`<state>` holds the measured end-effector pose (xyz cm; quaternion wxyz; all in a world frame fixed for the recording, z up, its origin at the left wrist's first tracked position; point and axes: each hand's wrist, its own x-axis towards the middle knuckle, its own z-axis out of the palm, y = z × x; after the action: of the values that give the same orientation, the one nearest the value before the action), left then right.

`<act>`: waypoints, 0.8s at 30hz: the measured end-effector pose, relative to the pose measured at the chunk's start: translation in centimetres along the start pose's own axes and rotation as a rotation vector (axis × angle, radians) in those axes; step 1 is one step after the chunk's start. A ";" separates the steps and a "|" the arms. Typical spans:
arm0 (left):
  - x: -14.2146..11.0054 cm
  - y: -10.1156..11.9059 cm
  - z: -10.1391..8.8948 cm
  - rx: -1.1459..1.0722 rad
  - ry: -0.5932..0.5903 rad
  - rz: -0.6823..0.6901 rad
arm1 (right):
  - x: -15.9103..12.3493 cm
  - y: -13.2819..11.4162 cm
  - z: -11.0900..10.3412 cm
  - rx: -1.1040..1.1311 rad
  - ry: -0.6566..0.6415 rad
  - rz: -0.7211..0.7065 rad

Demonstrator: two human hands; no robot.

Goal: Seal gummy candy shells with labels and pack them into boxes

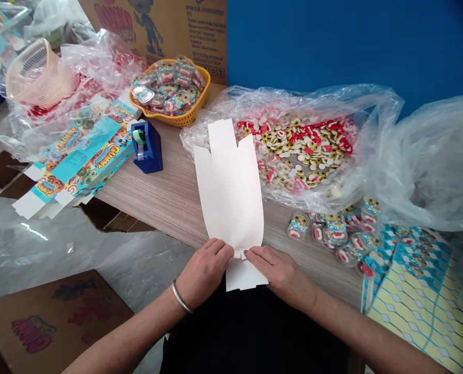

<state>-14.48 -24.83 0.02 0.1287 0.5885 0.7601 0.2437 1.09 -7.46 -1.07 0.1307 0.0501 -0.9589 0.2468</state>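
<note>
A white cardboard box blank (pixel 233 197) lies with its plain side up, its far end on the table and its near end over my lap. My left hand (pixel 208 267) is closed on its left edge, near the fold at the close end. On the opposite edge, my right hand (pixel 280 267) pinches the card by the same fold, thumb and fingers together. Small flaps between my fingertips are bent upward. Beyond the blank's left side stands a blue tape dispenser (pixel 148 148) with a green-rimmed roll.
Flat printed candy boxes (pixel 87 156) are stacked at left. A yellow basket (pixel 194 111) holds small clear packs. An open plastic bag (pixel 305 150) of gummy pieces lies at right, with filled packs (pixel 336 228) before it. Cartons (pixel 164 31) stand behind and on the floor.
</note>
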 end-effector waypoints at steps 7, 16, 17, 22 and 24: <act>-1.1 0.1 0.6 -0.138 0.050 -0.051 | 0.5 0.1 -0.4 0.104 -0.039 0.119; -1.7 0.8 -0.1 -0.222 0.095 0.010 | 1.3 0.5 -0.7 0.131 -0.050 0.129; -1.8 0.8 0.3 -0.192 0.133 -0.011 | 1.4 0.6 -0.7 0.140 -0.049 0.117; -1.9 0.6 1.8 -0.160 0.282 -0.106 | 1.5 1.0 -0.9 0.202 -0.088 0.111; -1.7 0.6 1.8 -0.150 0.325 -0.101 | 1.6 1.2 -1.1 0.239 -0.114 0.131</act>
<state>-12.66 -25.90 -1.40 0.0596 0.4910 0.7793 0.3848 -0.39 -5.90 -0.26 0.0527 0.0164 -0.9297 0.3641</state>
